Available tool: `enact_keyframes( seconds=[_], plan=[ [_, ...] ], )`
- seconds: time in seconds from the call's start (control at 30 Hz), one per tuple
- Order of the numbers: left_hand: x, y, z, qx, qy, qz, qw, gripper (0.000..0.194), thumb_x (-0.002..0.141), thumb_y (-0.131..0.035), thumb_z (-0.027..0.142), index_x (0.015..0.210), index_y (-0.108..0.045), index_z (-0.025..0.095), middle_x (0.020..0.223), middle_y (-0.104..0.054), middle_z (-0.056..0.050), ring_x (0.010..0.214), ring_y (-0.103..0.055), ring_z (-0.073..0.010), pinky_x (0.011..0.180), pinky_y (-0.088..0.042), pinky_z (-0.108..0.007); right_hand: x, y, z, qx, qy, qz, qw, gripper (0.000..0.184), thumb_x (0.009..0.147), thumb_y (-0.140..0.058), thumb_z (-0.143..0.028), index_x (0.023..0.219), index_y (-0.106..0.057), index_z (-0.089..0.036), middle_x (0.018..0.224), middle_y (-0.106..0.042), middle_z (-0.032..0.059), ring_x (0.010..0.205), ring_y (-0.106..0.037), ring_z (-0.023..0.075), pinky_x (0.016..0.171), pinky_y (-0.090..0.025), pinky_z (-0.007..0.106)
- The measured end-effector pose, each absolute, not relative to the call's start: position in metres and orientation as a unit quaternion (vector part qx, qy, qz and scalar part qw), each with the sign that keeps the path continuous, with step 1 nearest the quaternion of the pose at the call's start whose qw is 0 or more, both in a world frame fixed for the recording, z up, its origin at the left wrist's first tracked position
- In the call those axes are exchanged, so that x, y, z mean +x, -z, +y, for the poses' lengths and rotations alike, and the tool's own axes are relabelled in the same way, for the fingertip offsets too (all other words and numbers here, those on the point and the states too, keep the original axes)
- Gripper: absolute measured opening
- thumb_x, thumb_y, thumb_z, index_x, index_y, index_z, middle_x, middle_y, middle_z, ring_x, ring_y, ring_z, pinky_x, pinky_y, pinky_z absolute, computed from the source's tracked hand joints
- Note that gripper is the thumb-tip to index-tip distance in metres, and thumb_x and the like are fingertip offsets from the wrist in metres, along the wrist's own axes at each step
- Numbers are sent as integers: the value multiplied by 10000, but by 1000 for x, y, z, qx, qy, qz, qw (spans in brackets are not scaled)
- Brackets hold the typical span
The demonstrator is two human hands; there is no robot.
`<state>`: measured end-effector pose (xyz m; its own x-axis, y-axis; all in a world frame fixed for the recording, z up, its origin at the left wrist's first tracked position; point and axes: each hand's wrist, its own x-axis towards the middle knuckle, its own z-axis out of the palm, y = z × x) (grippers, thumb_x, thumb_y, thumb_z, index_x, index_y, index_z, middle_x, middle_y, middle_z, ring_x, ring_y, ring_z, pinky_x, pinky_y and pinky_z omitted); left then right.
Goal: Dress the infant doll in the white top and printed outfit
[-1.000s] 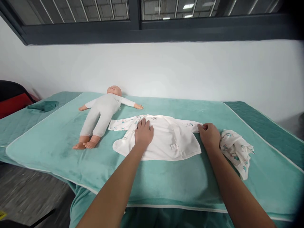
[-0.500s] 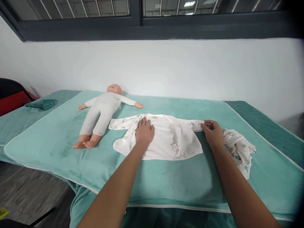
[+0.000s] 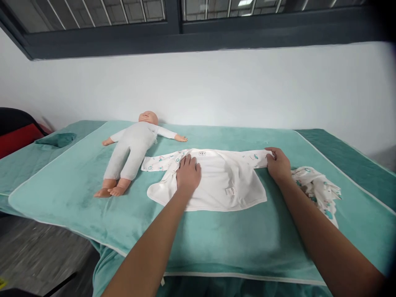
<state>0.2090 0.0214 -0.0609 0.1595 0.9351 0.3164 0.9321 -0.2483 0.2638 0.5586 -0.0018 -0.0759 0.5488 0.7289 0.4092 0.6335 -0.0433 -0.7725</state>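
A white baby shirt (image 3: 216,177) with small printed figures on its sleeves lies spread on the green bed cover (image 3: 235,243). My left hand (image 3: 188,173) rests flat on the shirt's left front, fingers apart. At the right, my right hand (image 3: 278,165) pinches the cuff of the right sleeve between thumb and fingers, and the sleeve is stretched out sideways. Beyond the left sleeve a baby doll (image 3: 133,144) in a white body lies on its back with arms spread.
A crumpled printed baby garment (image 3: 318,189) lies to the right of my right forearm. Behind the bed stands a white wall (image 3: 216,86) under a dark window frame (image 3: 123,43). A red and black object (image 3: 18,132) is at the far left.
My right hand has moved slightly away from me and to the right, drawing the right sleeve straighter. My left hand has stayed on the shirt. The crumpled garment's visible outline has shifted a little.
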Motion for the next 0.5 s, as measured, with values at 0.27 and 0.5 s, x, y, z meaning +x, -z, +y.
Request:
enact_keyframes(
  seconds=[0.27,0.5],
  plan=[
    [209,61,20,765,-206,610,3,440,1007,-290,374,1332,-558,245,1534,-455,-42,1443,-341,-254,1166,-366,-439,558,79,-1,-780,0,-429,455,305,773,-563,-295,1019,-673,-153,984,-677,136,792,-599,241,845,-465,434],
    [209,63,18,763,-211,611,-1,446,1009,-278,370,1335,-555,247,1532,-459,-42,1445,-342,-248,1164,-368,-448,502,59,-39,-686,73,-506,518,346,890,-483,-344,1141,-636,-162,1159,-649,140,1105,-596,257,1003,-451,421]
  ],
)
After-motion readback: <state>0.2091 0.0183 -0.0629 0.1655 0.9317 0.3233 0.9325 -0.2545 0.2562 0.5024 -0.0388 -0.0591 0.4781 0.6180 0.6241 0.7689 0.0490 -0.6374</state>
